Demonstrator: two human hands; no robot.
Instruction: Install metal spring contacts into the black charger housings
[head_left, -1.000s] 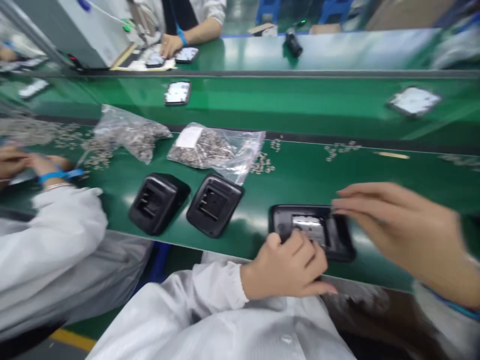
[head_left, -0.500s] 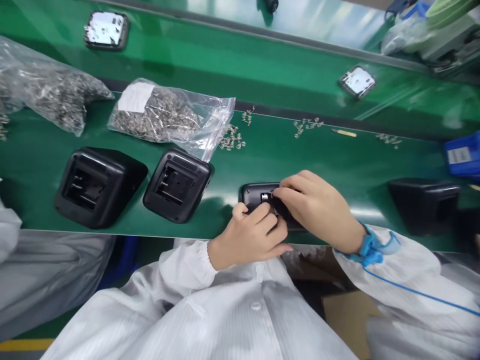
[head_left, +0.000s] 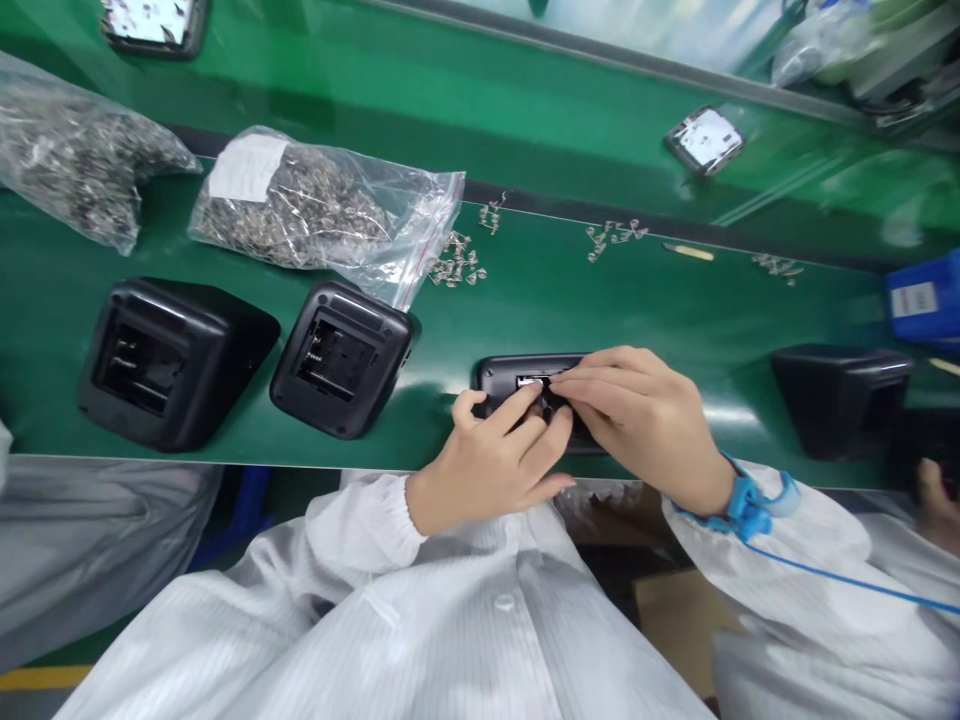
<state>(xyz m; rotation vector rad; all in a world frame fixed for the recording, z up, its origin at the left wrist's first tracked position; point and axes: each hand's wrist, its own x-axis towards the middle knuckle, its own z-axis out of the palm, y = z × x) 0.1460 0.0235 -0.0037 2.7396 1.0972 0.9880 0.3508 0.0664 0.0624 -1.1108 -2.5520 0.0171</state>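
Note:
A black plastic housing point(head_left: 497, 371) with an open battery compartment lies at the bench's front edge, partly hidden under both hands. My left hand point(head_left: 491, 463) is closed over its near left side, thumb and little finger apart, with a fingertip at the compartment. My right hand point(head_left: 651, 425) reaches over the right side, thumb and fingers pinched together at the compartment opening. Whatever sits between those fingertips is too small and covered to make out. Small metal spring contacts point(head_left: 455, 262) lie in a loose pile beyond the housing.
Left of my hands stand two black housings, a near one point(head_left: 341, 358) and a farther one point(head_left: 176, 360). Behind them lie bags of metal contacts point(head_left: 300, 205). A dark housing point(head_left: 840, 400) and a blue bin point(head_left: 922, 300) are at right. A blue wrist strap cord point(head_left: 847, 575) trails from my right wrist.
My right fingers have drawn closer together over the compartment, and my left fingertip has shifted slightly inward. The view has shifted a little; a hand now shows at the far right edge.

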